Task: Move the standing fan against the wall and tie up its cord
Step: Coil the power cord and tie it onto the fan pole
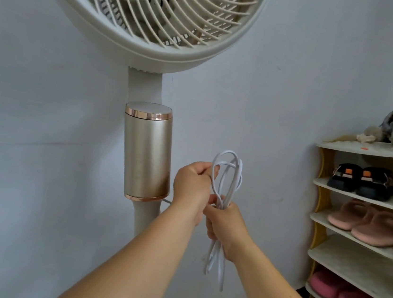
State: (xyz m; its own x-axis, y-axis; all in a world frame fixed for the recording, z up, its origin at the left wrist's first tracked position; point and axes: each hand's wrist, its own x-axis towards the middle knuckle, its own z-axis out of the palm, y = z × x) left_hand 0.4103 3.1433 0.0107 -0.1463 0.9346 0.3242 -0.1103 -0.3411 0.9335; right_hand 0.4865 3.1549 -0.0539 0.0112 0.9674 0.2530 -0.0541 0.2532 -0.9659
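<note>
**Both hands on the bundled cord beside the fan**

The cream plastic standing fan (153, 44) with its gold metal cylinder stood against the pale wall (32, 128). Just right of its pole, the right hand (225, 224) gripped the folded white power cord (227, 175) around its middle, loops rising above the fist. The left hand (192, 185) pinched one loop. A tiered shoe rack (320, 179) stood at the right.

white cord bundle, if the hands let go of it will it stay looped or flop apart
Probably flops apart: the white cord is thin and hangs in loose, uneven loops, kept together only where the right hand grips the middle. It looks smooth, so strands may slide. The left hand pinches one strand, and no knot shows yet.
</note>
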